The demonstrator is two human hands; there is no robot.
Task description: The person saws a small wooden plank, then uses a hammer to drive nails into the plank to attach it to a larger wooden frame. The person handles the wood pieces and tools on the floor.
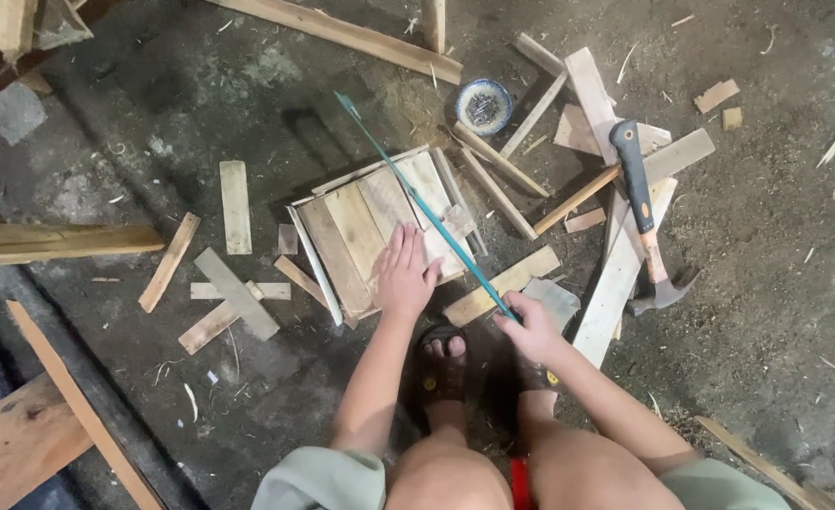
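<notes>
One slatted wooden panel (379,227) lies flat on the dirty floor (153,113), just ahead of the person's sandalled feet. The left hand (405,274) presses open-palmed on the panel's near edge. The right hand (531,327), just right of the panel, is closed around the end of a thin teal saw (422,203) slanting across its slats. Right of the panel lies a hammer (642,217); beyond it, a small round tin (483,104), perhaps of nails.

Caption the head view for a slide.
Left hand steadies a slatted wooden panel while the right hand holds a teal saw across it; hammer nearby.
</notes>
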